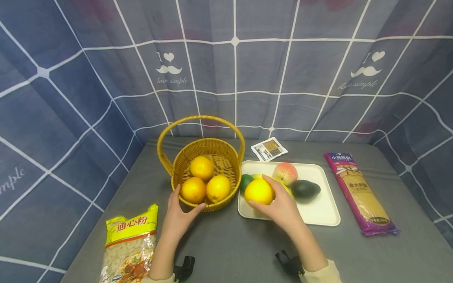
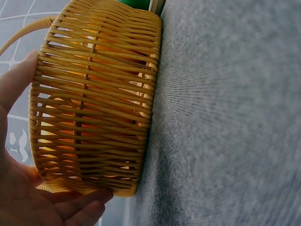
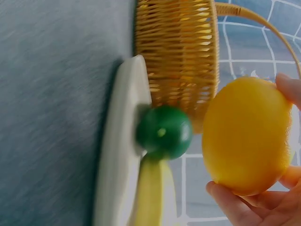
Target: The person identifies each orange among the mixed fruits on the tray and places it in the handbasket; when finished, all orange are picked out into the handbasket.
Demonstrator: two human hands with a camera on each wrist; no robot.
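Observation:
My left hand (image 1: pixel 179 221) spans the near left side of a wicker basket (image 1: pixel 225 160), thumb at the rim and fingers against the outer wall in the left wrist view. Three oranges (image 1: pixel 202 168) lie inside the basket, whose tall handle stands up. In my right hand (image 1: pixel 284 207), thumb and fingertips grip another orange (image 3: pixel 249 136) above the left part of a cream tray (image 1: pixel 320 210). A round green fruit (image 3: pixel 164 132), a banana (image 3: pixel 149 195), a peach (image 1: pixel 286 173) and a dark avocado (image 1: pixel 306 189) sit on that tray; the held orange partly covers the banana in the head view.
A yellow-topped bag of pasta (image 1: pixel 131 243) lies at the front left, beside my left forearm. To the right of the tray rests a purple-edged spaghetti pack (image 1: pixel 364 192). A small white packet (image 1: pixel 269 149) lies behind the tray, near the curtain (image 1: pixel 255 78).

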